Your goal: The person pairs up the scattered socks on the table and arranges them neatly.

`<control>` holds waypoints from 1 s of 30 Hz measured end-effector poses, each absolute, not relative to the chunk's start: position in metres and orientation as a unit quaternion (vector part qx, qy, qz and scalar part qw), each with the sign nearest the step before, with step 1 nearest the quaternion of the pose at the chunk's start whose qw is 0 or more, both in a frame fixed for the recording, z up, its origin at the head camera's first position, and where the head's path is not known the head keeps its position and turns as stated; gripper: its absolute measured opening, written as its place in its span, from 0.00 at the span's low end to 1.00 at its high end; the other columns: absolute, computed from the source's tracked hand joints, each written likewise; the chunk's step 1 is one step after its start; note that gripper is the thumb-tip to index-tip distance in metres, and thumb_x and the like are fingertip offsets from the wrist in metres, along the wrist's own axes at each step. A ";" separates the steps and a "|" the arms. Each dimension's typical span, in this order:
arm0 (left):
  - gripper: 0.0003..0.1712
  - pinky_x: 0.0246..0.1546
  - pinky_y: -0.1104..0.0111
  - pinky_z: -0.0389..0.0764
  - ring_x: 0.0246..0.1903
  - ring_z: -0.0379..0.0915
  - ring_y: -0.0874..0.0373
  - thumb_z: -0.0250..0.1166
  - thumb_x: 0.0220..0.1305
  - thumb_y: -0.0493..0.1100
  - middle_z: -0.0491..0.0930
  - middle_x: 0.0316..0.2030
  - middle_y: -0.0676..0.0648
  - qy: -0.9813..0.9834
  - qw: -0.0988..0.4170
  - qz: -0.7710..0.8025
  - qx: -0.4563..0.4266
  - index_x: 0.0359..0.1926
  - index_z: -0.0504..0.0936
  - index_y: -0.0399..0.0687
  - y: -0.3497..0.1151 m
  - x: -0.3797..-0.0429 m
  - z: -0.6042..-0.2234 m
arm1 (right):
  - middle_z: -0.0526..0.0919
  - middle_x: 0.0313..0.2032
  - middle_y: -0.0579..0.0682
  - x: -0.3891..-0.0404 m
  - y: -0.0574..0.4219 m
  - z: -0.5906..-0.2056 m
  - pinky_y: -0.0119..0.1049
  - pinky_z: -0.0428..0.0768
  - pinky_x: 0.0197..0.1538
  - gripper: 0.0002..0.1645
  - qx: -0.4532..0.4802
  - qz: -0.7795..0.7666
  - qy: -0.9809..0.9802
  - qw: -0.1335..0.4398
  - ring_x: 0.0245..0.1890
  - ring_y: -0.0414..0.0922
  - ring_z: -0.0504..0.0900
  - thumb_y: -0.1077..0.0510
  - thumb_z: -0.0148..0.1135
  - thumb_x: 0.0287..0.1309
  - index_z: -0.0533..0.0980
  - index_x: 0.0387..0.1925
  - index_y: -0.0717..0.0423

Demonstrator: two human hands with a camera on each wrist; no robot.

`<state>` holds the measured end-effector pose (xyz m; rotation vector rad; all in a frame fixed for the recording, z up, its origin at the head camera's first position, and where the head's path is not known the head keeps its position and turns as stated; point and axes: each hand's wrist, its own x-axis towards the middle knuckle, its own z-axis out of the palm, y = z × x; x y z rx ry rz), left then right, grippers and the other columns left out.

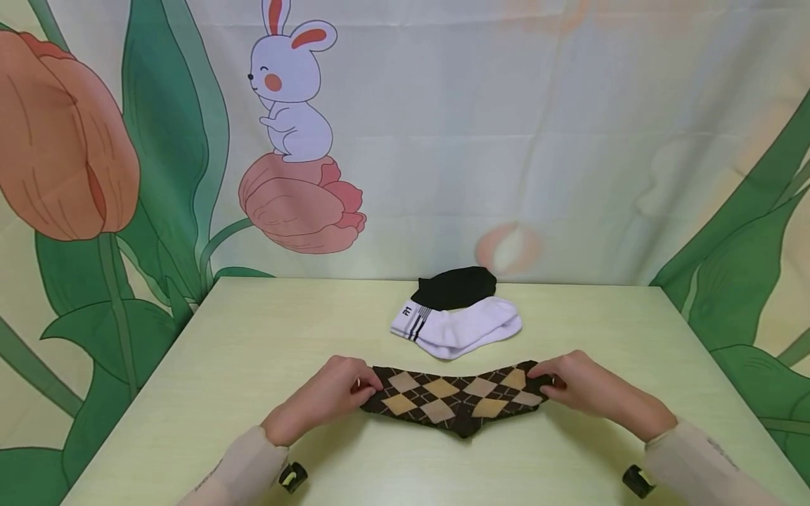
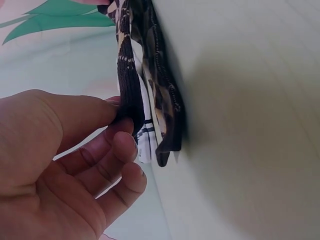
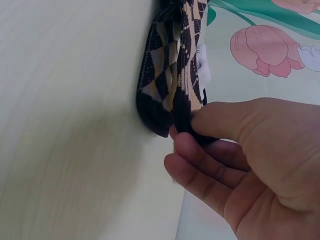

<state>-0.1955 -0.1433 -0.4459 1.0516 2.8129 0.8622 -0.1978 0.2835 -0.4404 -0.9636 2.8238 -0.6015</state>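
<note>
A dark argyle sock (image 1: 465,397) with tan and beige diamonds is stretched sideways near the middle of the table. My left hand (image 1: 346,385) pinches its left end, the dark ribbed cuff (image 2: 131,82), between thumb and fingers. At the other end my right hand (image 1: 572,383) pinches the dark toe tip (image 3: 184,117). Both wrist views show a second argyle layer (image 3: 155,75) below the pinched one, close to the tabletop and apart from it at the ends. Whether that is a separate sock I cannot tell.
Behind the argyle sock lie white socks (image 1: 465,329) with black stripes at the cuff. A black sock bundle (image 1: 457,288) touches them at the table's back edge. The pale table (image 1: 266,330) ends at a hanging cloth (image 1: 430,140) printed with tulips and a rabbit.
</note>
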 end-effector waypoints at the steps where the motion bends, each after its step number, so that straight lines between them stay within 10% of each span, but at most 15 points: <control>1: 0.07 0.35 0.69 0.82 0.32 0.79 0.65 0.68 0.63 0.28 0.88 0.35 0.48 0.900 0.007 0.276 0.337 0.37 0.91 0.40 -0.143 -0.196 -0.447 | 0.85 0.29 0.43 -0.198 0.283 -0.441 0.27 0.69 0.22 0.14 -0.317 -0.198 0.926 0.049 0.16 0.29 0.62 0.69 0.68 0.60 0.85 0.48 0.64; 30: 0.08 0.32 0.70 0.77 0.28 0.72 0.66 0.67 0.63 0.26 0.86 0.33 0.48 0.909 0.030 0.267 0.319 0.40 0.89 0.37 -0.141 -0.197 -0.461 | 0.74 0.30 0.39 -0.202 0.287 -0.464 0.30 0.72 0.30 0.25 -0.323 -0.189 0.926 0.051 0.24 0.32 0.68 0.62 0.73 0.60 0.80 0.59 0.56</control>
